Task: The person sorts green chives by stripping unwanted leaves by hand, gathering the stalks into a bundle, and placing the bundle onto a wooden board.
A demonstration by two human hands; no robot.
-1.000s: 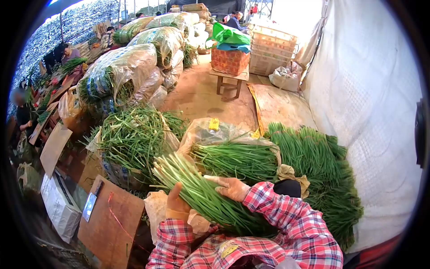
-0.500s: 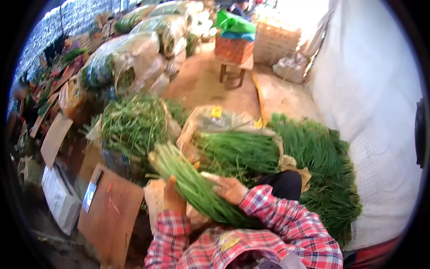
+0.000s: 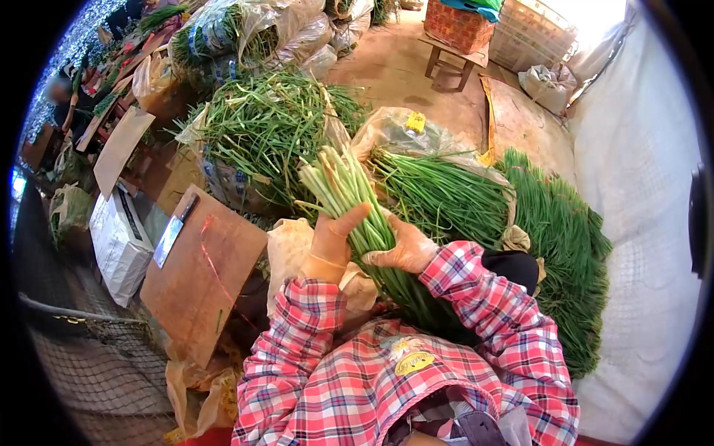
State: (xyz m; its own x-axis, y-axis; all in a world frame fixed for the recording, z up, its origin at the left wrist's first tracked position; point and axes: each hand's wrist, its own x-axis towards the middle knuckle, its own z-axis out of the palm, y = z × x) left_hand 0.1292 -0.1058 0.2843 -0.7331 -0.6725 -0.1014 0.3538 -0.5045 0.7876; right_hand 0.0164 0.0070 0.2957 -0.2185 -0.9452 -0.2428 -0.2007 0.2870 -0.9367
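A thick bunch of chives (image 3: pixel 341 182) stands tilted in front of my chest, pale stem ends up and green leaves running down toward my lap. My left hand (image 3: pixel 332 241) is closed round its left side, thumb across the stems. From the right, my right hand (image 3: pixel 405 247) grips the same bunch, its thumb pressed on the front. Just beyond it, more chives (image 3: pixel 450 189) lie in an opened plastic bag (image 3: pixel 390 123). To the left is a heap of loose, tangled greens (image 3: pixel 260 137). Neat stacked chives (image 3: pixel 558 230) fill the right side.
At left, a brown board (image 3: pixel 197 286) carries a knife (image 3: pixel 169 239) and a red string (image 3: pixel 211 256). Beside it stands a white box (image 3: pixel 119 249). Stuffed plastic bags (image 3: pixel 297 37) are piled behind. A red basket (image 3: pixel 457 26) sits on a stool (image 3: pixel 455 59). White sheeting (image 3: pixel 647 186) hangs at right.
The view has tipped downward. The bunch has turned more upright between my hands. My left hand's thumb now lies across the stems, and my right hand has closed in on them.
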